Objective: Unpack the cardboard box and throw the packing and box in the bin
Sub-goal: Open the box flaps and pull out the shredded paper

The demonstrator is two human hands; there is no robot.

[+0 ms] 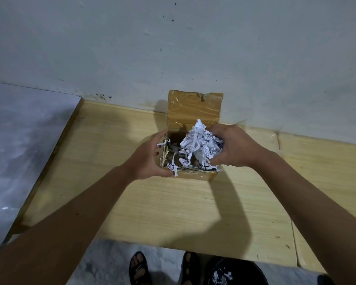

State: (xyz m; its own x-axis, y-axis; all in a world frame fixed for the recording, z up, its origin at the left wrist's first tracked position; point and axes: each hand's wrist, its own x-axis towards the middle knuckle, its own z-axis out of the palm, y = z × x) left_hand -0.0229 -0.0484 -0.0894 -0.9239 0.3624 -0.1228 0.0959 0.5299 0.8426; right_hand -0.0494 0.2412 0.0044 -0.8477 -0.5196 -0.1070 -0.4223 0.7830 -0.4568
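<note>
A small cardboard box (195, 175) wrapped in brown tape stands on the wooden table near the wall, its lid (194, 109) flipped up and back. My left hand (150, 157) grips the box's left side. My right hand (233, 147) is closed around a wad of white shredded paper (199, 145) held just above the box's opening. More shreds and something dark lie inside the box, mostly hidden.
The light wooden table (173, 206) runs along a grey wall (173, 48). A black bin (232, 272) with paper shreds in it stands on the floor below the table's front edge, beside my sandalled feet (139, 268). Grey floor (19, 145) lies to the left.
</note>
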